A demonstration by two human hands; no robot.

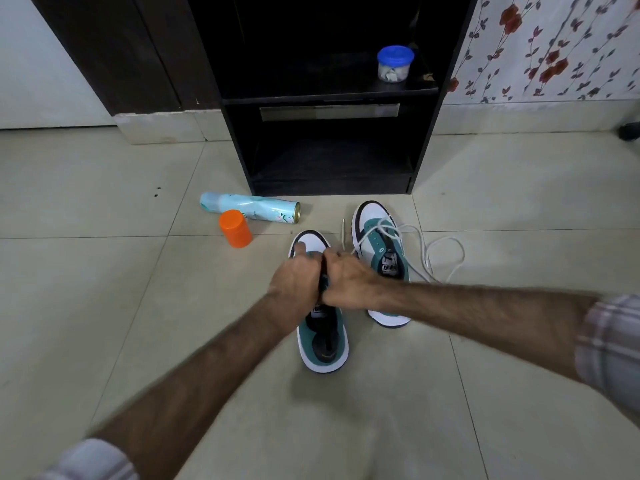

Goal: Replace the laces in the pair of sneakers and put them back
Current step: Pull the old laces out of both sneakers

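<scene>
Two teal, white and black sneakers stand on the tiled floor, toes pointing away from me. On the left sneaker both hands meet over the tongue. My left hand grips its left side, thumb on the white toe. My right hand curls round the right side of the tongue area. No lace shows on this shoe; my hands hide its eyelets. The right sneaker carries a loose white lace threaded through its front eyelets, with long loops trailing on the floor to the right.
A black open shelf unit stands straight ahead, with a blue-lidded jar on its upper shelf. A pale blue spray can lies on the floor left of the sneakers, beside its orange cap. Floral wallpaper covers the right wall.
</scene>
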